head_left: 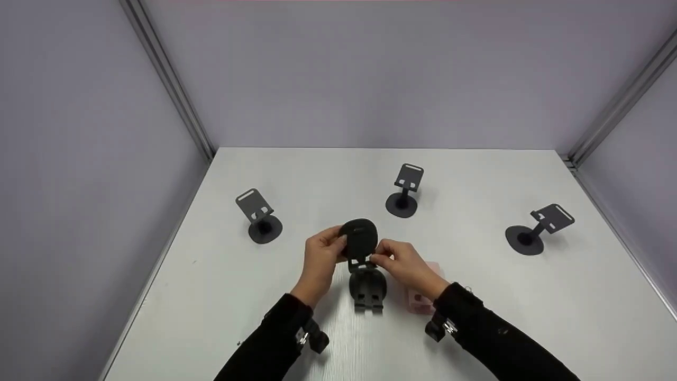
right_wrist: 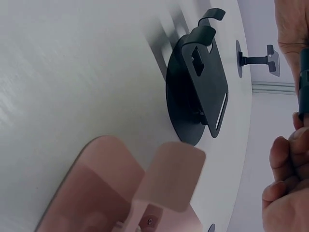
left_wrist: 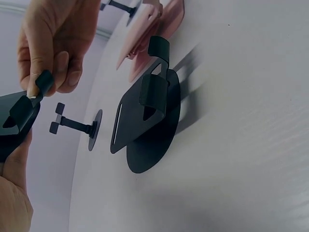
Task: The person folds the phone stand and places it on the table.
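Note:
A black phone stand (head_left: 360,238), folded with its round base uppermost in the head view, is held up by both hands. My left hand (head_left: 321,259) grips its left edge, thumb on the face. Opposite, my right hand (head_left: 404,264) pinches the lower right edge near the hooked lip; the left wrist view shows its fingertips by the hooks (left_wrist: 44,83). Just below the hands on the table lies another folded black phone stand (head_left: 367,288), also plain in the right wrist view (right_wrist: 207,82). A pink phone stand (head_left: 418,304) sits partly hidden under my right forearm.
Three unfolded black phone stands stand farther out: one at the left (head_left: 259,214), one at the back (head_left: 404,190), one at the right (head_left: 537,230). They rest on a white table (head_left: 185,317), with pale panels (head_left: 370,74) rising behind and at both sides.

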`<state>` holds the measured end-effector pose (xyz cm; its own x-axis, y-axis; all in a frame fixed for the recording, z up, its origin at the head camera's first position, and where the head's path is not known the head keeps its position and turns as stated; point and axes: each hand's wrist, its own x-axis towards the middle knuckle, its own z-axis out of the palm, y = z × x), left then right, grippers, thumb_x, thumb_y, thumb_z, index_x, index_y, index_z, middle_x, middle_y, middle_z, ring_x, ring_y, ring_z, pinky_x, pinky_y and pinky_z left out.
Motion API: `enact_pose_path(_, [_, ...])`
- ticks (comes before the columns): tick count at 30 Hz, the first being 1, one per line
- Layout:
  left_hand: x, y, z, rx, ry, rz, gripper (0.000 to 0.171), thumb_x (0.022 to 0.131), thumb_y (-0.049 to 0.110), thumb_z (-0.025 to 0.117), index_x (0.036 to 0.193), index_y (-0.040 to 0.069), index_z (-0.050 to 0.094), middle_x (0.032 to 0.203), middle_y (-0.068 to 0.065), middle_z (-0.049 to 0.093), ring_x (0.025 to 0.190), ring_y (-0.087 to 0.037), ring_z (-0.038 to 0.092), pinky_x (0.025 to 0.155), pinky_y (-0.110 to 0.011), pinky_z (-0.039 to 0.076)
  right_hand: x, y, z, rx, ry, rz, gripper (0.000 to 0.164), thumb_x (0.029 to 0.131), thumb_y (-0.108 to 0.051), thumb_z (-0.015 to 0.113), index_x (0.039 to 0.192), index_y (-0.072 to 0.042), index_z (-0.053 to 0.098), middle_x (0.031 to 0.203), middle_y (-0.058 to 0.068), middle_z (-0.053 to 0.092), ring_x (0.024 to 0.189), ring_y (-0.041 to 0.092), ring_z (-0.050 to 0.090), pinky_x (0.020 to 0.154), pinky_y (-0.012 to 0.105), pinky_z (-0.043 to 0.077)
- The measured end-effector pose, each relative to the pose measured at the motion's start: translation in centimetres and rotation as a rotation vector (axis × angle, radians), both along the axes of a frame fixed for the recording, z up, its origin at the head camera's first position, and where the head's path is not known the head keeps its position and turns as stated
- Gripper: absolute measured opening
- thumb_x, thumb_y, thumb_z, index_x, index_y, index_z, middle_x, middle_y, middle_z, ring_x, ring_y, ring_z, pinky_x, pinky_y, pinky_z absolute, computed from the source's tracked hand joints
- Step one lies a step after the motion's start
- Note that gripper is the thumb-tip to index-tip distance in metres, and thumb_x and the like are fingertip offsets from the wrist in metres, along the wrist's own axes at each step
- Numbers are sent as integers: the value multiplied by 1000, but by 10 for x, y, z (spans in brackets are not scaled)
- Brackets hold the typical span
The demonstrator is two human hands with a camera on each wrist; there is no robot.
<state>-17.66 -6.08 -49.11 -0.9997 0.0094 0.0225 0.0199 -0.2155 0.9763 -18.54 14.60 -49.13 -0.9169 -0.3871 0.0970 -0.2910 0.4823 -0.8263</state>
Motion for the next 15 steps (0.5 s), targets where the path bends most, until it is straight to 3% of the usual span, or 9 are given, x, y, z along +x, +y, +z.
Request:
enact_pose_path(6, [-1,0,0,-29,5,-4,26,101,-1,58,124,-8,67,109,-21,74,86,-22,75,76,-34,63,1,-1,2,12,-21,-1,17,95,-16,72,79,-13,66,77,-7,64,73,11,56,66,26,46])
enact_pose_path(15, [-1,-3,-2,-27,-17,9,29,99,-3,59,127,-6,66,107,-21,75,80,-19,75,71,-32,62,1,3,4,58,10,82,12,96,-21,72,85,-15,71,84,-7,65,78,11,57,69,26,49])
